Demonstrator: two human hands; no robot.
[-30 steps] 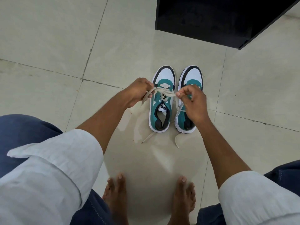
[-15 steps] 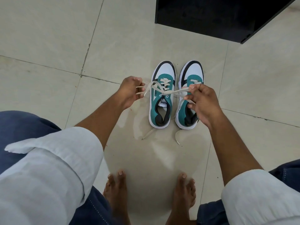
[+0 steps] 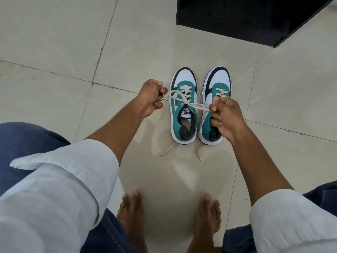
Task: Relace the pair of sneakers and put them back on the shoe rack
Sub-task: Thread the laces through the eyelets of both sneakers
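Two teal, white and black sneakers stand side by side on the floor, toes pointing away from me. The left sneaker [image 3: 184, 114] has its cream lace [image 3: 182, 99] crossing over the tongue and pulled out to both sides. My left hand [image 3: 152, 98] pinches one lace end to the left of that sneaker. My right hand [image 3: 225, 115] grips the other lace end and hovers over the right sneaker [image 3: 218, 83], hiding its middle. Two loose lace tips [image 3: 200, 154] trail on the floor behind the heels.
A black piece of furniture [image 3: 246, 17] stands on the tiled floor just beyond the sneakers, at the upper right. My bare feet [image 3: 169, 212] are planted close behind the shoes, and my knees in blue trousers flank the view.
Both hands have pulled apart, drawing the lace tighter across the left sneaker. The view has shifted a little.
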